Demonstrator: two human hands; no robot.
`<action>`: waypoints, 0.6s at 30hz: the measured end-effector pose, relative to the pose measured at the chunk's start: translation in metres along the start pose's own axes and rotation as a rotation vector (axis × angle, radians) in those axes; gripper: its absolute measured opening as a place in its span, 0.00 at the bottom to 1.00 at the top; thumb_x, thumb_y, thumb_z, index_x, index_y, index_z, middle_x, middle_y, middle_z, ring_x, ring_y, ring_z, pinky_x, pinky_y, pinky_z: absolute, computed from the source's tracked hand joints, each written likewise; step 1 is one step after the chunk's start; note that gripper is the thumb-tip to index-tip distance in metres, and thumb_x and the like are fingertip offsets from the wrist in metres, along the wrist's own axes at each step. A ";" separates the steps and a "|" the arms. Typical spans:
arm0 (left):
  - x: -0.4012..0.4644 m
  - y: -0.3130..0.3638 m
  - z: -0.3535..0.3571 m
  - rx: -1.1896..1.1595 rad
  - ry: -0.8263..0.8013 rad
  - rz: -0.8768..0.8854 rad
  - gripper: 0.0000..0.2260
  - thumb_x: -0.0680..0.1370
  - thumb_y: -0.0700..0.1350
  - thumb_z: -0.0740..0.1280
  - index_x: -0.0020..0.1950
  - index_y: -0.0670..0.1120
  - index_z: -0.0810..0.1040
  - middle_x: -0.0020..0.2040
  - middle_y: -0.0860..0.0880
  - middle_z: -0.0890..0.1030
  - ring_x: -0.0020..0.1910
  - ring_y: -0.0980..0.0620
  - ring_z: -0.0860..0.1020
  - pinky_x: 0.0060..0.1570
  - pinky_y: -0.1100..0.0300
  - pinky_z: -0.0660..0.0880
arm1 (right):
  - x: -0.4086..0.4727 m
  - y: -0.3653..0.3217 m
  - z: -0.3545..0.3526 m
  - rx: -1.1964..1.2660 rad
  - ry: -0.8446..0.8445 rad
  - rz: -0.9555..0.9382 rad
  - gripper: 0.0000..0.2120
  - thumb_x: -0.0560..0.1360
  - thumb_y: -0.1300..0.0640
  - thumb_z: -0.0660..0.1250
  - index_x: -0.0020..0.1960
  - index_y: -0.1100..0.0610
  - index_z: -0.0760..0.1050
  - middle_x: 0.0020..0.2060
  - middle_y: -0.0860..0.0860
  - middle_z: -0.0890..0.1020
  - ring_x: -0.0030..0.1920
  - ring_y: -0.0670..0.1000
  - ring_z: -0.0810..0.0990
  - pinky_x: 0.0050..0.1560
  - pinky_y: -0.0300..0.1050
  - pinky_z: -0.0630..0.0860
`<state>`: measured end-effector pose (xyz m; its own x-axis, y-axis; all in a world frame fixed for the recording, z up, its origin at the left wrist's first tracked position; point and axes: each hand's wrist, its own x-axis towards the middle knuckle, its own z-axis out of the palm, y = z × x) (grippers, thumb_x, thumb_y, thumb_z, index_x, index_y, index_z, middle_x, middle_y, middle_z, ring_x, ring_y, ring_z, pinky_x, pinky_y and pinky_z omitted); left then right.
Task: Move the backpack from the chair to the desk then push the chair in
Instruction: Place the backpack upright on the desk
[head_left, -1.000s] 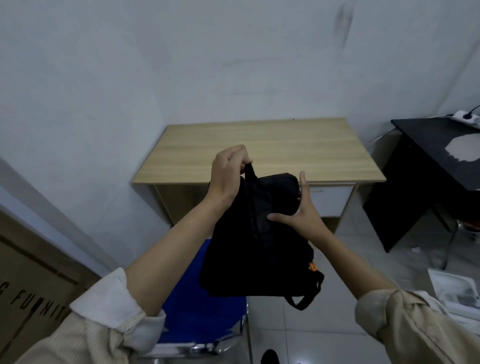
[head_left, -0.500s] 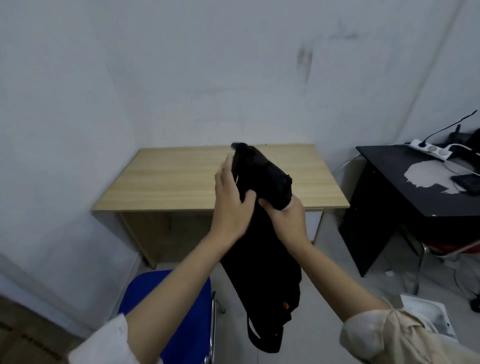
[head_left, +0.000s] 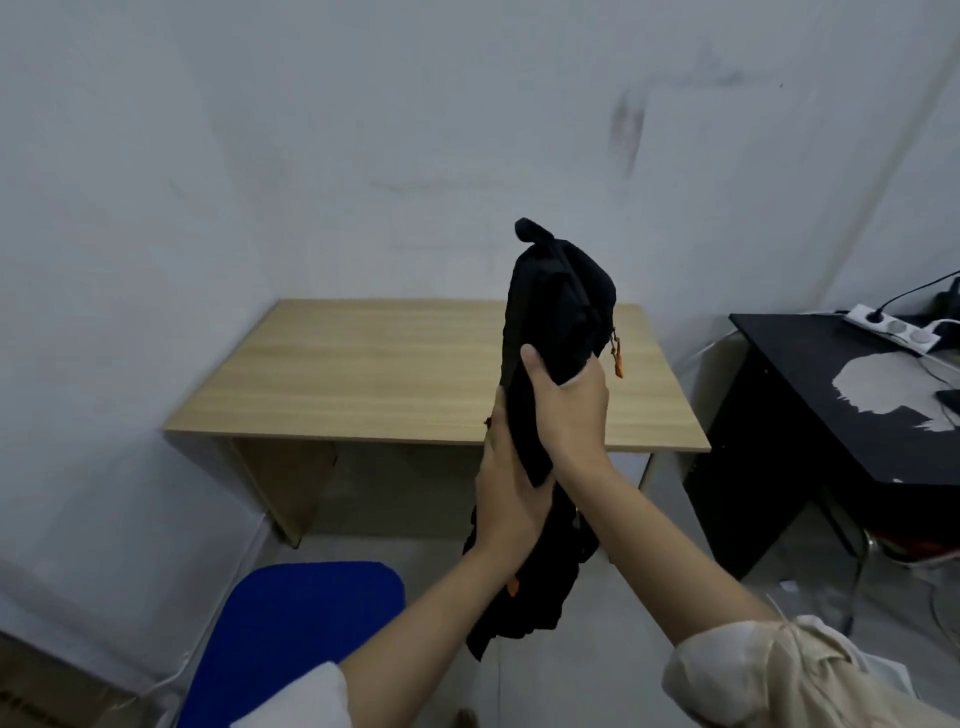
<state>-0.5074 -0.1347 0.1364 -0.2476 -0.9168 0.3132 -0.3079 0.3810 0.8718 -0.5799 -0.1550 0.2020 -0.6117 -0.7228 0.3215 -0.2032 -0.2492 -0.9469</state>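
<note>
I hold the black backpack upright in the air, its top above the front right part of the light wooden desk. My left hand grips its lower left side and my right hand wraps its middle from the right. Its lower end with orange tabs hangs below my hands, over the floor. The blue chair stands at bottom left, seat bare, pulled out in front of the desk.
A black desk with a white power strip stands to the right. White walls close in the corner behind and left of the wooden desk. A cardboard box sits at lower left.
Both hands have slid lower on the backpack and raised it higher and further toward the desk. The view has come closer to the desk.
</note>
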 end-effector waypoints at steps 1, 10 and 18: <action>0.010 -0.004 0.001 -0.040 0.021 0.009 0.36 0.76 0.48 0.69 0.77 0.56 0.49 0.71 0.56 0.68 0.67 0.61 0.70 0.63 0.66 0.71 | 0.005 0.000 0.000 -0.023 -0.023 -0.032 0.15 0.75 0.52 0.69 0.61 0.49 0.73 0.45 0.32 0.76 0.48 0.31 0.75 0.50 0.29 0.71; 0.151 -0.037 0.004 -0.181 0.083 0.051 0.19 0.78 0.44 0.66 0.67 0.59 0.70 0.53 0.68 0.79 0.54 0.68 0.78 0.53 0.70 0.75 | 0.124 0.031 0.004 -0.107 -0.287 -0.218 0.16 0.76 0.41 0.62 0.57 0.51 0.72 0.48 0.44 0.80 0.50 0.39 0.79 0.49 0.32 0.75; 0.267 -0.047 0.019 -0.285 -0.093 0.062 0.22 0.76 0.38 0.67 0.58 0.66 0.74 0.48 0.71 0.81 0.51 0.70 0.78 0.47 0.77 0.72 | 0.220 0.125 -0.023 -0.227 0.079 -0.130 0.13 0.80 0.46 0.58 0.62 0.50 0.68 0.55 0.52 0.76 0.56 0.49 0.75 0.56 0.47 0.74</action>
<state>-0.5765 -0.3955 0.1717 -0.3451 -0.8730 0.3445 -0.0231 0.3749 0.9268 -0.7577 -0.3303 0.1545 -0.6253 -0.6393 0.4476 -0.4447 -0.1795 -0.8775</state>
